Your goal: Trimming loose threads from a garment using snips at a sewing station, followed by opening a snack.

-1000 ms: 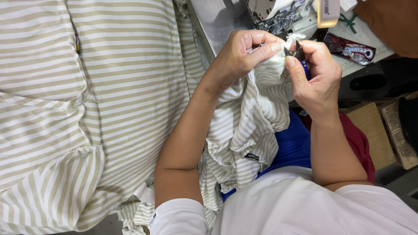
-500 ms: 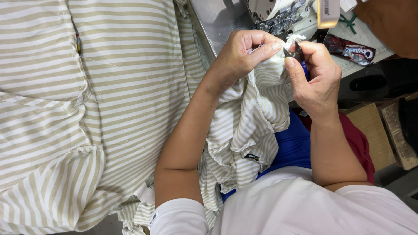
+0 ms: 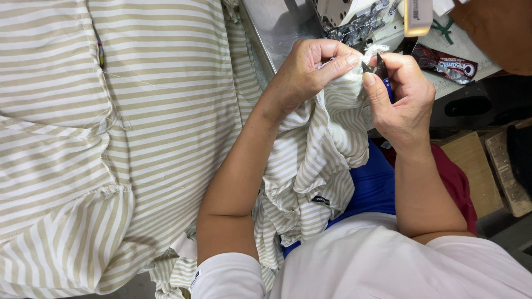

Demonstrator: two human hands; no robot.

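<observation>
A seated worker's left hand pinches the bunched edge of a soft beige-and-white striped cotton garment between thumb and curled fingers, holding it up just in front of a grey sewing machine. The right hand closes thumb and forefinger around small dark thread snips with a blue handle, whose tips meet the cloth at the pinched corner. The rest of the garment hangs in loose folds down between both forearms to the lap, over blue and red fabric. The cloth looks light, limp and thin; it probably gives no resistance and sags wherever it is not gripped, so a firm pinch close beside the spot being worked seems the sensible hold, keeping that edge taut. A broad pile of matching striped fabric lies at the left, and a dark snack wrapper rests on the pale metal work table.
</observation>
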